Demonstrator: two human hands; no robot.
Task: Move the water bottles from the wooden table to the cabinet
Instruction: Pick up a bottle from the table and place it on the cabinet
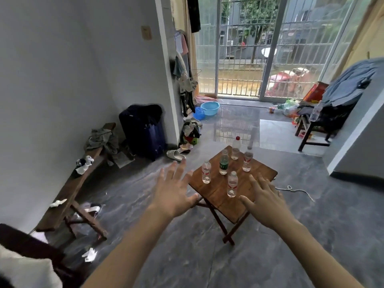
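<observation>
A small wooden folding table (264,173) stands on the grey floor ahead of me. Several clear plastic water bottles stand upright on it: a red-capped one (236,148) at the far corner, a green-labelled one (223,163), one on the left (206,172), one on the right (247,160) and the nearest one (232,185). My left hand (173,192) is stretched out with fingers spread, just left of the table's near corner. My right hand (265,202) hovers open over the table's near edge, beside the nearest bottle. Neither hand holds anything.
A long wooden bench (68,196) with clothes runs along the left wall, with a dark suitcase (143,132) behind it. A dark chair (315,129) piled with clothes stands at the right, before a white wall corner (357,142). Slippers (175,155) and blue basins (209,108) lie beyond.
</observation>
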